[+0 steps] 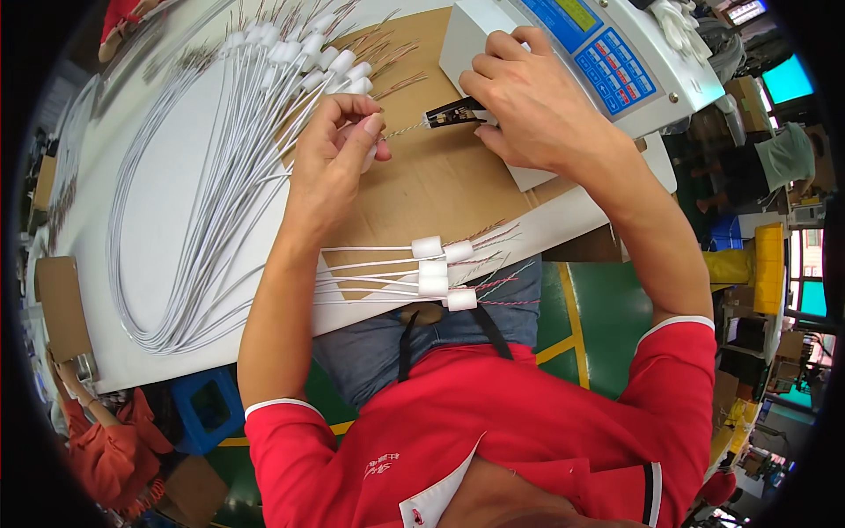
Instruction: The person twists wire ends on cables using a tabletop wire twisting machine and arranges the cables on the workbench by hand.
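Note:
My left hand (339, 158) pinches the end of a white cable, its fingers closed around it. A short twisted pair of wires (407, 130) runs from those fingertips to a black clip (453, 114) at the front of a white machine (486, 53). My right hand (537, 110) is closed around the clip's rear end, thumb below and index finger above. Its other fingers curl against the machine, partly hiding the clip's back. The machine has a blue keypad panel (614, 70) and a small green display (576, 12).
Many white cables (132, 238) loop across the white table, with white foam sleeves (312, 44) and loose wire ends at the back. Several more sleeved ends (431, 268) lie at the near edge. Brown cardboard (396, 194) covers the middle. A blue stool (207, 409) stands at left.

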Demonstrator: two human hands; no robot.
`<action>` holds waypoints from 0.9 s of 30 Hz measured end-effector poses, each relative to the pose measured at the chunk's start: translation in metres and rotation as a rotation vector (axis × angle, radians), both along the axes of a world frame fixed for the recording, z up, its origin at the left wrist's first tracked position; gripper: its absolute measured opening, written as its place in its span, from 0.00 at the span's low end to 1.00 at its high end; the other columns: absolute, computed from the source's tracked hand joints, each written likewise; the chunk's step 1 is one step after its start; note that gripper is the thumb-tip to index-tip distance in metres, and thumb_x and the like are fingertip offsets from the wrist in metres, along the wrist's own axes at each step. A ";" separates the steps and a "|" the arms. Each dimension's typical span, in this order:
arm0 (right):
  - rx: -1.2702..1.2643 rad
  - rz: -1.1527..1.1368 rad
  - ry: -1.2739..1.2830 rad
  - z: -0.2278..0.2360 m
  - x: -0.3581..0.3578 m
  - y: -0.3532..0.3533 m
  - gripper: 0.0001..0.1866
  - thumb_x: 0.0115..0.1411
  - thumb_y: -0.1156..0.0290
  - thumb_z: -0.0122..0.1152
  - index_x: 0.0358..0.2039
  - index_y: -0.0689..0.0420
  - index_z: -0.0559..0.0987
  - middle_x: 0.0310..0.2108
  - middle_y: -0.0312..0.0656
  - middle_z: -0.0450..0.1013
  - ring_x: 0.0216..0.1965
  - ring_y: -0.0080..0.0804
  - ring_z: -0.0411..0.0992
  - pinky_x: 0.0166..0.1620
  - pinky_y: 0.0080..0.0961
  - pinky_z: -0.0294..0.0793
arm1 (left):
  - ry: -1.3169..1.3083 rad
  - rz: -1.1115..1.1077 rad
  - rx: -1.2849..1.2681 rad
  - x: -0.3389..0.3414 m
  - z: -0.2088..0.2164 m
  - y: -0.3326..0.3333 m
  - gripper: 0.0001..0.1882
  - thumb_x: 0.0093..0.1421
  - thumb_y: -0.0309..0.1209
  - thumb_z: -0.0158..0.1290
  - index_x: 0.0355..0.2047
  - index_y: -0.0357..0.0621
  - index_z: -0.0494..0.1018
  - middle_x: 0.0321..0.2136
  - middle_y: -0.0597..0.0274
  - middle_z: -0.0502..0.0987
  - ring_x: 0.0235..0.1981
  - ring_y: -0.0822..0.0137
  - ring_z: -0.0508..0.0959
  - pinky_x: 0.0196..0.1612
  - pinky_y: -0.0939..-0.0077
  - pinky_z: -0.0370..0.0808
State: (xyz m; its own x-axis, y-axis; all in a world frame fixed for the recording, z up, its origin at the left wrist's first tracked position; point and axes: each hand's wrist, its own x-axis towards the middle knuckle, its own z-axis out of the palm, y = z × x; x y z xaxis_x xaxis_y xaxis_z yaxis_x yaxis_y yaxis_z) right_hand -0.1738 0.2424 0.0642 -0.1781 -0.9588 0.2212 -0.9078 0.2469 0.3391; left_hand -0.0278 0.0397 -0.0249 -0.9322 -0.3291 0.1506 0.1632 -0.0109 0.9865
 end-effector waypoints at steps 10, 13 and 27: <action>-0.018 0.068 0.075 -0.017 -0.015 -0.009 0.03 0.49 0.75 0.65 0.25 0.57 0.85 0.27 0.39 0.80 0.45 0.36 0.75 0.54 0.36 0.66 | 0.146 0.242 -0.621 -0.006 0.000 0.017 0.04 0.66 0.25 0.61 0.37 0.36 0.79 0.28 0.60 0.78 0.25 0.72 0.76 0.31 0.77 0.73; -0.021 0.041 0.056 -0.017 -0.014 -0.009 0.03 0.50 0.74 0.65 0.22 0.56 0.85 0.25 0.38 0.80 0.44 0.36 0.75 0.54 0.36 0.65 | 0.224 0.218 -0.749 -0.002 0.007 0.016 0.02 0.62 0.22 0.62 0.36 0.37 0.81 0.26 0.57 0.78 0.23 0.67 0.76 0.28 0.74 0.72; -0.069 0.054 -0.018 -0.020 -0.013 -0.008 0.05 0.49 0.76 0.64 0.22 0.57 0.86 0.22 0.41 0.79 0.44 0.38 0.75 0.55 0.36 0.65 | 0.264 0.183 -0.921 -0.008 -0.005 0.016 0.08 0.62 0.19 0.62 0.41 0.40 0.85 0.22 0.62 0.73 0.20 0.73 0.69 0.24 0.76 0.65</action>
